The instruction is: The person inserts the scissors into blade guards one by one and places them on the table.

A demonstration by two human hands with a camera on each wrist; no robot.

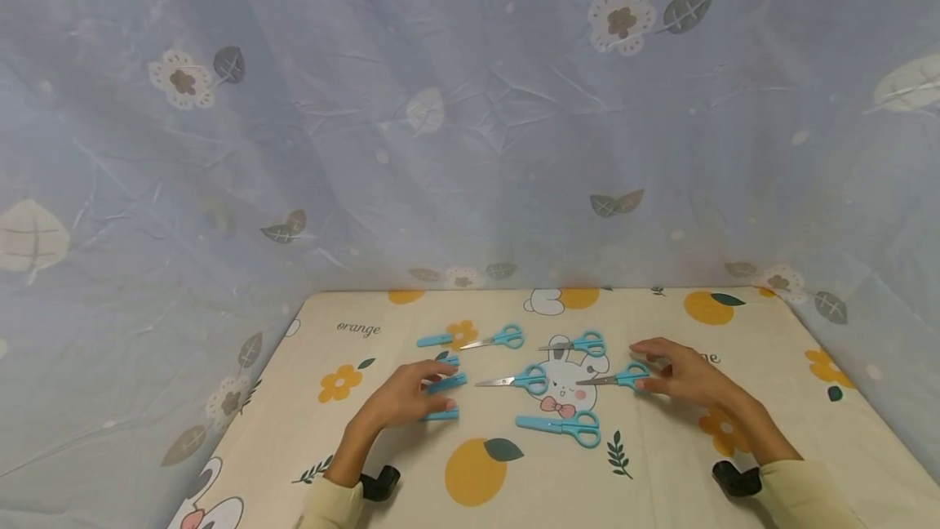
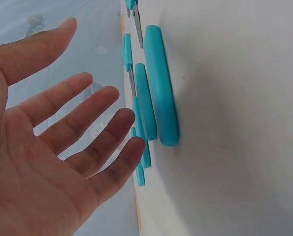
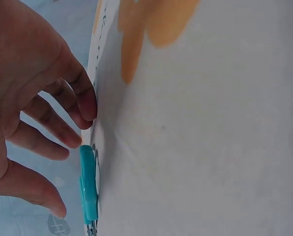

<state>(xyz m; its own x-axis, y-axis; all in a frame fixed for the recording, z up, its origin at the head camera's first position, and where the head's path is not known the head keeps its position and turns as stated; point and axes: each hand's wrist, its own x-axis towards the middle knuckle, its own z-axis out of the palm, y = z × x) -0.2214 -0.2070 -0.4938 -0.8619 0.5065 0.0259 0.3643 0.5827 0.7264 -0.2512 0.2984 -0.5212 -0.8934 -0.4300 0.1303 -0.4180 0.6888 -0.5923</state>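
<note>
My left hand (image 1: 408, 395) hovers over blue scissor covers, its fingers spread and relaxed with nothing in them. In the left wrist view the nearest cover (image 2: 162, 88) lies on the cloth beside the fingertips, apart from them. My right hand (image 1: 685, 374) hangs with loosely bent fingers around the blue handle of an uncovered pair of scissors (image 1: 631, 375). In the right wrist view, thumb and fingers stand apart from that handle (image 3: 88, 182). Other bare scissors (image 1: 532, 380) lie between the hands, blades to the left. Nearer the front, one pair of scissors sits in its cover (image 1: 539, 424).
A cream cloth (image 1: 558, 488) printed with oranges, flowers and a rabbit covers the table. Farther back lie two more bare scissors (image 1: 508, 336) and another cover (image 1: 435, 340). A pale blue patterned curtain (image 1: 470, 145) closes off the back and sides.
</note>
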